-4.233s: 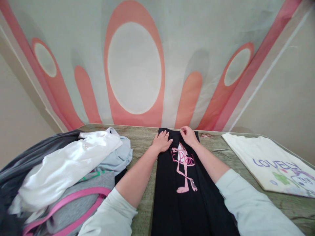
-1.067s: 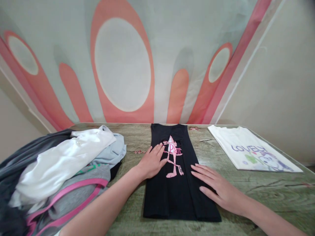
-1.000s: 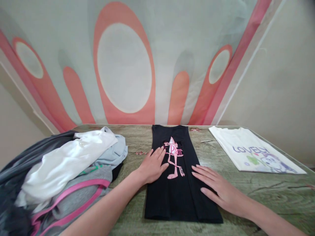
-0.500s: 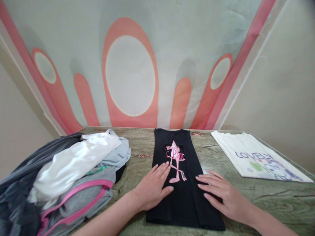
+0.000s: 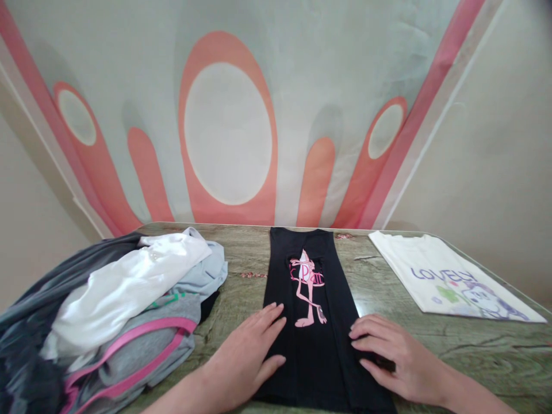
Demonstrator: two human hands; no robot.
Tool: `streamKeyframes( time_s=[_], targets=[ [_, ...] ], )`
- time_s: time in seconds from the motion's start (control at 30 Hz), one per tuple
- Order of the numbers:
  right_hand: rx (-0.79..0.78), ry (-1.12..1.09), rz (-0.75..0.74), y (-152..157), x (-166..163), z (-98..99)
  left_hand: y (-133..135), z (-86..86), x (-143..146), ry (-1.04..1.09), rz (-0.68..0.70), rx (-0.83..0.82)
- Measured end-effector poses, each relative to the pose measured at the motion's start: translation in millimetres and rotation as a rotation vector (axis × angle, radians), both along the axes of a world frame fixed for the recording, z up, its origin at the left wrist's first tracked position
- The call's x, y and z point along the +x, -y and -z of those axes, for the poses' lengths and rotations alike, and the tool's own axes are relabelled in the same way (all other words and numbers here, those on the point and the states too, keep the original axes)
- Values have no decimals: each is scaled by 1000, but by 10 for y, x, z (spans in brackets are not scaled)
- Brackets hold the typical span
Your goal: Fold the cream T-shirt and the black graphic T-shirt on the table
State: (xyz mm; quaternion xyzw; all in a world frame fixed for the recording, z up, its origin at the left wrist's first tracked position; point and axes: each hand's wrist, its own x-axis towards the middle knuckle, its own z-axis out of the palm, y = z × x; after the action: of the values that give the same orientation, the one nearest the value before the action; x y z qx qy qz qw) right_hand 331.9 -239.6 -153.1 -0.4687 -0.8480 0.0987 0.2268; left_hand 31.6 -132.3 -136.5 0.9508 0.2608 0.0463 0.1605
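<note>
A black T-shirt with a pink cartoon print lies folded into a long narrow strip on the wooden table, running away from me. My left hand rests flat and open on the shirt's near left edge. My right hand lies on the near right edge, fingers spread and slightly curled over the cloth, holding nothing.
A heap of unfolded clothes, white, grey, pale blue and pink-trimmed, fills the table's left side. A folded white T-shirt with a coloured print lies at the right. A wall hanging with orange ovals stands behind the table.
Both hands have slid along the black shirt from its far end toward me, staying flat on its two long edges. The shirt lies smooth and has not shifted.
</note>
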Motion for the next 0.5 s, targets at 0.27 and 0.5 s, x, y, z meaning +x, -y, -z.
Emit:
streamKeyframes(
  time_s=[0.27,0.5],
  targets=[
    [-436,33,111,163,-57,-182,234,-160,-284,0,-134,-171],
    [-536,46,115,196,-113,-210,257,-184,-246,30,-65,-246]
  ],
)
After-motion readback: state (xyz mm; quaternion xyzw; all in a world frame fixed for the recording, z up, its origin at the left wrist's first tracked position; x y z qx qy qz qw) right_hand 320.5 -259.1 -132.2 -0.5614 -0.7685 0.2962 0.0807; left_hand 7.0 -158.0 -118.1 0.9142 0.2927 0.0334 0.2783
